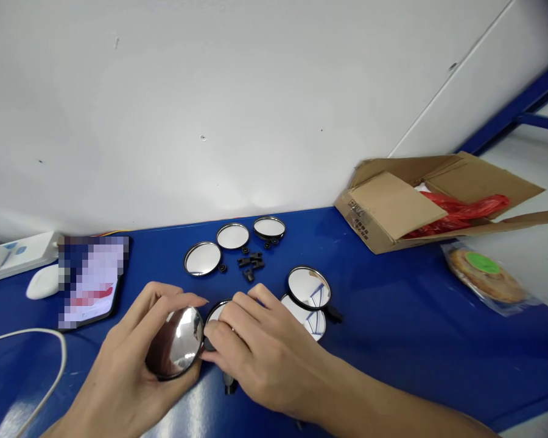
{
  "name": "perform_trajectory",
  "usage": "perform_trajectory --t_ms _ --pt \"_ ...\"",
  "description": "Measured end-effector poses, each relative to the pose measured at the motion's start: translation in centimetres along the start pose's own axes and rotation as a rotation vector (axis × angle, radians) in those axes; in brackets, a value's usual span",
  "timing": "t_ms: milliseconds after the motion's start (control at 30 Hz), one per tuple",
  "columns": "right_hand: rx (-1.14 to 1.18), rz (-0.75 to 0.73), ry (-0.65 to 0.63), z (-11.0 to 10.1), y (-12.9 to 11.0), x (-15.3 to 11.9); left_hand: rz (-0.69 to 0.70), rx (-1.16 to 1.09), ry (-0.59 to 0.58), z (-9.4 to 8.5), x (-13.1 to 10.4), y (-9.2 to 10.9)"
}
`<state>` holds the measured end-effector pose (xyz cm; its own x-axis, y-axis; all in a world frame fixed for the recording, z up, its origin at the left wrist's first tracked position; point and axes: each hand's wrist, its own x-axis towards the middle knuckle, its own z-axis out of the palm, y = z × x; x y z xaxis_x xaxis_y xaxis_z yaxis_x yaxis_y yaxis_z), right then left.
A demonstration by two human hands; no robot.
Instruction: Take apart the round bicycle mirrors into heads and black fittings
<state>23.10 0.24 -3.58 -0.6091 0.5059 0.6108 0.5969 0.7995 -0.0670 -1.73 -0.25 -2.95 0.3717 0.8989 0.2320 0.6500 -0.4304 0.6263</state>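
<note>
My left hand [137, 365] is closed around the rim of a round convex mirror [180, 340] with a black edge, its face tilted up. At that mirror's right edge, my right hand [260, 340] pinches a small black fitting [209, 344], mostly covered by the fingers. Behind the right fingers, part of another round mirror [217, 311] shows. Right of this hand, a mirror with a black stem [309, 287] overlaps a second mirror [308, 319]. A black clamp-like piece [229, 383] lies below the right hand.
Near the wall lie three round mirrors [203, 259] with small black knobs, and several loose black brackets [252, 261]. On the left are a phone [95, 280], a white rounded device [43, 281] and a white cable [63, 353]. An open cardboard box [388, 207] and a wrapped pastry [488, 274] are right.
</note>
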Motion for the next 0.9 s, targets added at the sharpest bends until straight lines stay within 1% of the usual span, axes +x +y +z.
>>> perform_trajectory --t_ms 100,167,200,267,333,400,500,567,633,667,733,767,800,833,900 --pt "0.012 0.018 -0.016 -0.4 -0.2 0.1 0.038 0.024 0.031 0.2 -0.4 0.0" --pt "0.051 0.005 -0.070 -1.0 0.0 0.3 0.065 0.014 0.024 0.2 -0.5 -0.2" --pt "0.090 -0.001 -0.118 -1.3 0.2 0.4 0.066 -0.003 -0.005 0.2 -0.6 -0.3" --pt "0.223 -0.019 -0.220 -2.0 0.8 0.6 0.057 -0.061 -0.103 0.0 -0.6 -0.4" --pt "0.420 -0.024 -0.306 -2.7 1.4 0.9 0.053 -0.139 -0.199 -0.3 -0.7 -0.4" --pt "0.645 -0.005 -0.382 -3.4 1.9 1.1 0.051 -0.223 -0.270 -0.9 -0.8 -0.3" --pt "0.880 0.079 -0.435 -4.3 2.2 1.3 0.019 -0.330 -0.356 -1.8 -0.9 -0.2" --pt "0.941 0.179 -0.400 -4.6 2.3 1.3 -0.009 -0.355 -0.358 -2.1 -0.7 -0.2" --pt "0.881 0.277 -0.303 -4.5 2.6 1.1 -0.035 -0.320 -0.276 -2.0 -0.4 -0.2" --pt "0.786 0.316 -0.236 -4.3 2.9 0.9 -0.046 -0.286 -0.217 -1.8 -0.1 -0.1" --pt "0.487 0.359 -0.130 -3.4 3.6 0.4 -0.059 -0.206 -0.112 -1.4 0.4 0.0" --pt "0.344 0.386 -0.109 -2.9 4.1 0.1 -0.056 -0.168 -0.082 -1.2 0.6 0.1" --pt "0.238 0.419 -0.127 -2.5 4.5 -0.1 -0.045 -0.132 -0.069 -1.1 0.9 0.2" --pt "0.167 0.441 -0.140 -2.1 4.9 -0.2 -0.029 -0.100 -0.066 -1.0 1.0 0.2" --pt "0.103 0.477 -0.182 -1.5 5.6 -0.4 0.004 -0.048 -0.084 -1.1 1.2 0.2"
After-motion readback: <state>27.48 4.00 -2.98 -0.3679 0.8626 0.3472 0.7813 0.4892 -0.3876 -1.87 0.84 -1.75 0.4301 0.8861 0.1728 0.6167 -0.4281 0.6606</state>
